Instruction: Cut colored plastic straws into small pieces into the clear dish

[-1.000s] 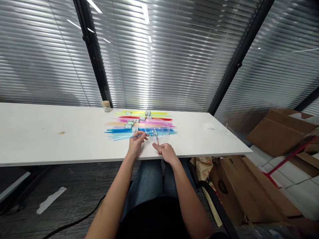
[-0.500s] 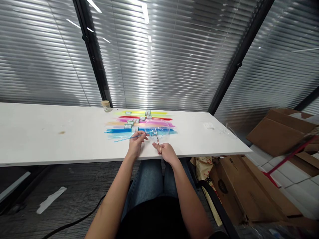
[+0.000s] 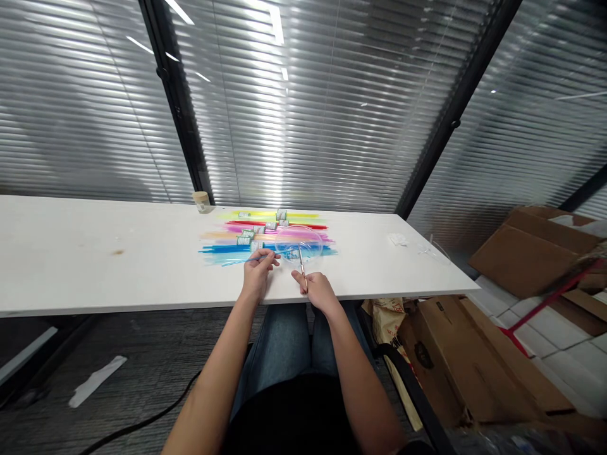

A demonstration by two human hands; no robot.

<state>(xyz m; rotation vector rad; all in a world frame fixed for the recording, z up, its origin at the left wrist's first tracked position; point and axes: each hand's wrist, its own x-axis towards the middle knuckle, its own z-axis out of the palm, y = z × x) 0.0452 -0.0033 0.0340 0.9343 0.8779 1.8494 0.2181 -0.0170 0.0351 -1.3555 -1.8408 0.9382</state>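
Note:
Between the fingers of my left hand (image 3: 258,268) is a thin blue stick (image 3: 232,262) that looks like a plastic straw. My right hand (image 3: 317,289) is closed around the handles of a pair of scissors (image 3: 302,268), whose blades point away from me near the end of the stick. Beyond my hands a clear round bowl (image 3: 318,237) stands on several colored bundles. The nearest are blue sticks (image 3: 220,249); red sticks (image 3: 237,223) and yellow sticks (image 3: 303,216) lie farther back. Small labels wrap parts of the bundles.
The white table (image 3: 142,272) runs wide to the left. A lidded cup (image 3: 202,202) stands at the back, and a white wad (image 3: 397,239) lies to the right. Cardboard boxes (image 3: 469,360) sit on the floor at right. Blinds (image 3: 303,126) rise behind the table.
The blue stick has tilted, its left end now higher and nearer the bundles. My left hand has shifted slightly left; the scissor blades look closer together and more upright.

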